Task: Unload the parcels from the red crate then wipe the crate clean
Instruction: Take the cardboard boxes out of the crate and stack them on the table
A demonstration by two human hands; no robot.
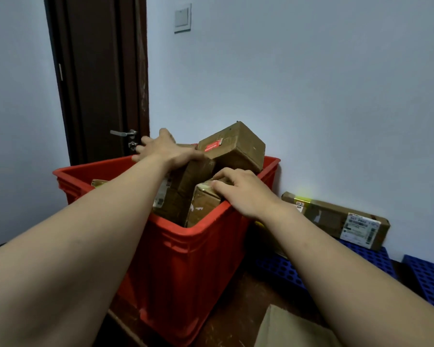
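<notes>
A red plastic crate (186, 259) stands on the floor, filled with several brown cardboard parcels. A box with a red sticker (233, 146) leans on top at the far right corner. My left hand (161, 149) lies over the top of a tall tilted parcel (186, 186) in the middle, fingers spread past its far edge. My right hand (238, 189) rests on the top of a smaller parcel (203, 204) against the crate's near right wall, fingers curled over its edge. A parcel corner (99, 182) peeks out at the crate's left.
A long flat parcel (336, 219) with a white label leans on the wall to the right, on blue perforated pallets (376, 256). Another piece of cardboard (286, 329) lies at the bottom. A dark door (98, 78) with a handle stands behind the crate.
</notes>
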